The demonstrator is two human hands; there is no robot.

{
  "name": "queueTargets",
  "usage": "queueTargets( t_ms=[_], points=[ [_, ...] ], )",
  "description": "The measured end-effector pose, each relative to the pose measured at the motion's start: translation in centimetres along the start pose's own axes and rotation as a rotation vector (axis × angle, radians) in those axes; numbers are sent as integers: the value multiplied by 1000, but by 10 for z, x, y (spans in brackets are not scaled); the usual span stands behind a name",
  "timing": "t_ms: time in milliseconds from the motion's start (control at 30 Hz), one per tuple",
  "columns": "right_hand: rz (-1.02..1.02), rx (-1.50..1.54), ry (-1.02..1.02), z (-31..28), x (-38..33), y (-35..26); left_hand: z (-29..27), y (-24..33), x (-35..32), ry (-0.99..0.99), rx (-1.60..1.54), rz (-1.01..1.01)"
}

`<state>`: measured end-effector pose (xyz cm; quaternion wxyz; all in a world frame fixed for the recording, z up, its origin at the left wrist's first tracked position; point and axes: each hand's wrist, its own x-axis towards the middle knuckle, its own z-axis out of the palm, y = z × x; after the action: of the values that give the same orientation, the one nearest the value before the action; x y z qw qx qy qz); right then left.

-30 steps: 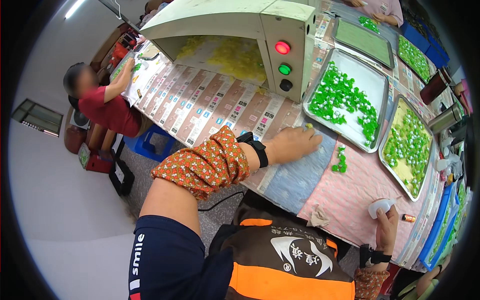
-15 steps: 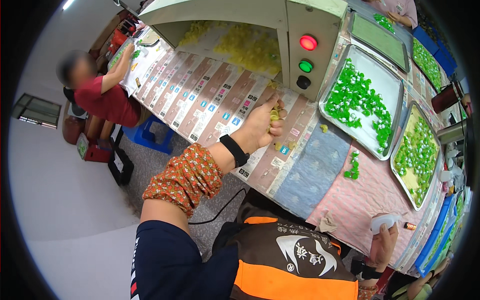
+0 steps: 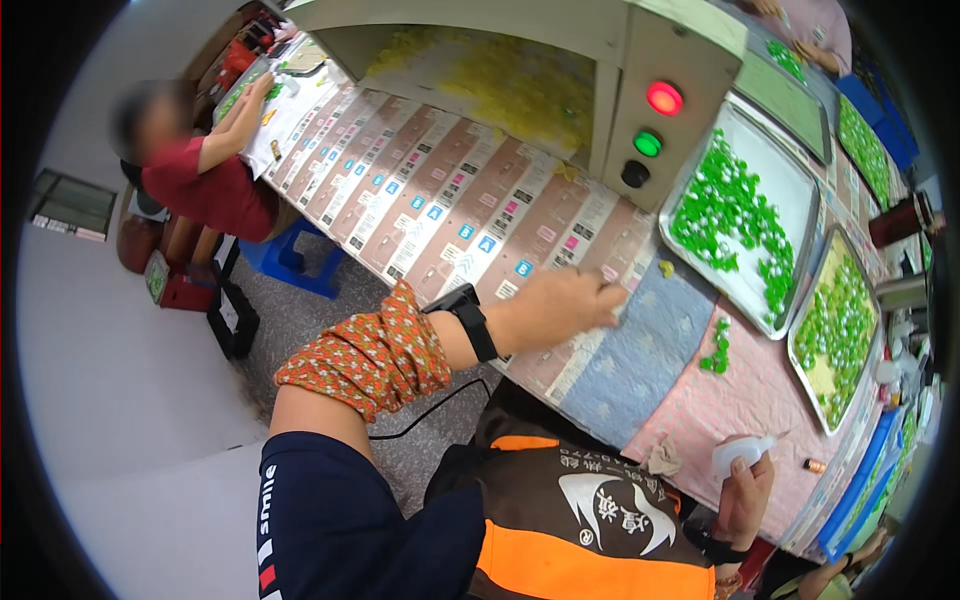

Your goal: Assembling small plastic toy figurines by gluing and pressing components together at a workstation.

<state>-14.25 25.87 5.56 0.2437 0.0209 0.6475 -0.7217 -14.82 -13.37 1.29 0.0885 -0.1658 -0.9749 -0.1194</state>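
Note:
My left hand (image 3: pixel 560 308) is over the table's patterned cover, near the blue cloth (image 3: pixel 635 345). Its fingers are curled in, and what they hold, if anything, is hidden from view. At the lower right, my right hand (image 3: pixel 745 492) grips a small translucent white squeeze bottle (image 3: pixel 738 456) with a thin nozzle, above the pink cloth (image 3: pixel 690 420). A short row of small green pieces (image 3: pixel 716 346) lies on that cloth. One small yellow piece (image 3: pixel 666 268) rests on the blue cloth, just short of a metal tray (image 3: pixel 795 318).
A boxy machine (image 3: pixel 690 65) with lit red and green buttons holds many yellow pieces (image 3: pixel 500 90). Green pieces fill that metal tray and a second tray (image 3: pixel 832 425). A crumpled tissue (image 3: pixel 663 457) lies beside my right hand. A person in red (image 3: pixel 215 180) works at the left.
My left hand has come down and nearer, away from the machine; the yellow pieces seen in its fingers no longer show. My right hand still holds the bottle. The view has shifted slightly.

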Motion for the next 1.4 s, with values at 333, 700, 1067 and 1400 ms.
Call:
queueTargets(
  t_ms=[333,700,1067,1400],
  points=[
    [91,23,58,3,1,-9,0,-20,3,-23,-228,-83],
    [105,12,57,18,2,-21,-74,-241,92,502,-55,-456],
    [15,-37,123,-5,-12,1,-27,-129,90,354,-1165,-803],
    [44,-32,59,9,-4,-4,1,-4,48,135,-286,-88]
  ],
)
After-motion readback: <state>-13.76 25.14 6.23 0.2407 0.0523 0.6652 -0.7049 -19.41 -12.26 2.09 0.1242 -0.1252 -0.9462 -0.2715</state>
